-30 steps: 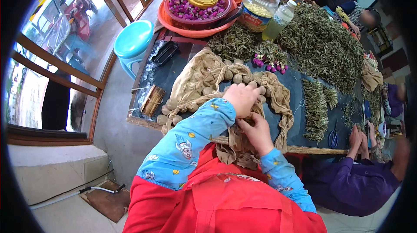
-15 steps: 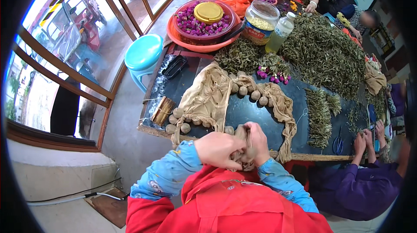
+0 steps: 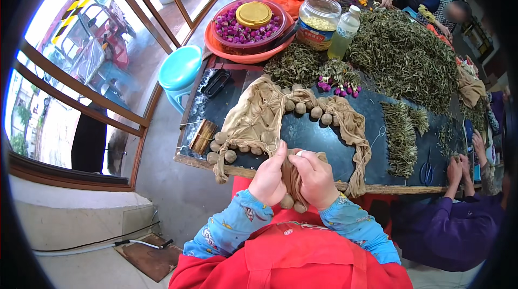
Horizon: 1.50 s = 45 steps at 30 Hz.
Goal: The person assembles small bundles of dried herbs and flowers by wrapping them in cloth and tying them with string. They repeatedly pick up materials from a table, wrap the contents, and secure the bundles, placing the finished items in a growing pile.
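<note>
A long tan stretchy stocking (image 3: 293, 178), with round balls knotted into it, runs between my hands at the table's front edge. My left hand (image 3: 268, 180), thumb pointing up, is closed on its left side. My right hand (image 3: 317, 181) pinches a gathered part, its fingers curled in; a small white thing (image 3: 300, 153) shows at its fingertips. Two brown balls (image 3: 287, 201) hang below my hands in the fabric. The rest of the stocking lies on the dark table (image 3: 310, 146) in an arch, with a pleated spread-out part (image 3: 253, 111) on the left and a row of balls (image 3: 313, 112) along it.
A bundle of sticks (image 3: 203, 136) and a black tray (image 3: 217, 82) lie left. Behind stand a bowl of purple flowers (image 3: 248, 33), a jar (image 3: 318, 22) and a bottle (image 3: 344, 33). Dried-leaf heaps (image 3: 399, 57) and blue scissors (image 3: 427, 172) are right, near a co-worker in purple (image 3: 453, 229).
My left hand has turned from lying over the bunched fabric to thumb up and moved slightly apart from my right. The fabric between them shows more, with balls now hanging below.
</note>
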Each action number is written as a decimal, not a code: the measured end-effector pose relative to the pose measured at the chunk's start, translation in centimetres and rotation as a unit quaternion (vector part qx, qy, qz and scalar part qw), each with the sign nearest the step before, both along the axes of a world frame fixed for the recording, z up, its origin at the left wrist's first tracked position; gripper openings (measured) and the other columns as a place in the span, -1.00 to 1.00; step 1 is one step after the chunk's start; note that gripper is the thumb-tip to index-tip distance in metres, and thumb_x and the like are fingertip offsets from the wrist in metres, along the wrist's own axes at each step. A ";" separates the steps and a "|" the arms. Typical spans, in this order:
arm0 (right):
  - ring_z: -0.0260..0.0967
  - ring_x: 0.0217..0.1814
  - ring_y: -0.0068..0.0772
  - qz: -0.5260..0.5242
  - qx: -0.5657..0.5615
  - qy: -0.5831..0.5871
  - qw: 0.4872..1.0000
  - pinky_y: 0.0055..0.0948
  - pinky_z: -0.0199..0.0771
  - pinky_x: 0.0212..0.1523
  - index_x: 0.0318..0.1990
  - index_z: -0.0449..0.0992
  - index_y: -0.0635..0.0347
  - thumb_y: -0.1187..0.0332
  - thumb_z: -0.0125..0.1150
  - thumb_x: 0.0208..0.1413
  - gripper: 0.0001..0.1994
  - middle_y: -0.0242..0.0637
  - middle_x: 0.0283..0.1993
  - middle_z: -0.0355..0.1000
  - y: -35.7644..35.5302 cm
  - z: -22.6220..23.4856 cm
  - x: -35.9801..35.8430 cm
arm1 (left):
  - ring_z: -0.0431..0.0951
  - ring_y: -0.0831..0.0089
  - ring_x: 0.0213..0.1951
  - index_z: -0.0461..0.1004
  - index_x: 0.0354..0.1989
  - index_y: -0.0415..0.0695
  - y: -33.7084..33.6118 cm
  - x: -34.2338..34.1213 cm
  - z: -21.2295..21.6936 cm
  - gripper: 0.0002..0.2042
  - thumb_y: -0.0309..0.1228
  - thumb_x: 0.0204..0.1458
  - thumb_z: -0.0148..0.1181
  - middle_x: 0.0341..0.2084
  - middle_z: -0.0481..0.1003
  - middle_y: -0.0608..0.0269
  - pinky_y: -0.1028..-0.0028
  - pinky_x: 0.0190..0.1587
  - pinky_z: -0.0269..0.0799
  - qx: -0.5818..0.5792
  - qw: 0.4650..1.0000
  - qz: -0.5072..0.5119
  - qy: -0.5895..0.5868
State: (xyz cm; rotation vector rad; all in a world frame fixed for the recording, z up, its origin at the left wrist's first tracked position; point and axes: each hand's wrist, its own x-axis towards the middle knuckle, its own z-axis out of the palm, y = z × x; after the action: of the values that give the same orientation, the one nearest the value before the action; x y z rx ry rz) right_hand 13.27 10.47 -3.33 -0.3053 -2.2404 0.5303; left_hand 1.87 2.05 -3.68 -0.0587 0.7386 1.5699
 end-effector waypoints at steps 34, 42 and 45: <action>0.32 0.23 -0.23 0.253 -0.493 0.065 0.830 -0.32 0.28 0.23 0.10 0.43 0.30 0.30 0.12 0.27 -0.66 -0.11 0.17 0.38 0.5 3.0 4.4 | 0.48 0.54 -0.33 0.42 -0.07 -0.22 -2.0 0.3 3.6 -0.85 -0.49 0.24 0.04 -0.31 0.49 0.29 0.49 -0.25 0.45 0.190 0.837 -0.230 0.459; 0.33 0.21 -0.18 0.314 -0.423 -0.002 0.850 -0.26 0.23 0.27 0.12 0.41 0.27 0.27 0.04 0.30 -0.66 -0.15 0.13 0.41 -0.5 3.5 2.0 | 0.41 0.53 -0.40 0.39 -0.05 -0.19 -3.9 -0.9 2.7 -0.84 -0.46 0.34 -0.11 -0.40 0.41 0.32 0.45 -0.32 0.42 0.243 0.738 -0.179 0.604; 0.32 0.18 -0.06 0.286 -0.331 -0.031 0.899 -0.18 0.21 0.27 0.08 0.43 0.25 0.27 0.07 0.25 -0.67 -0.10 0.08 0.41 -0.5 4.2 1.0 | 0.47 0.47 -0.24 0.38 0.03 -0.22 -4.0 -0.8 2.4 -0.78 -0.56 0.26 -0.08 -0.26 0.44 0.26 0.46 -0.17 0.45 0.226 0.764 -0.126 0.591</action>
State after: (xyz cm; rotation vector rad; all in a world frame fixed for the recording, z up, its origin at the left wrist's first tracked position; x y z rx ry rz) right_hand 14.31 9.94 0.86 0.0167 -2.1265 1.6254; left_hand 1.07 -1.99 -1.33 1.4577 1.2099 1.3544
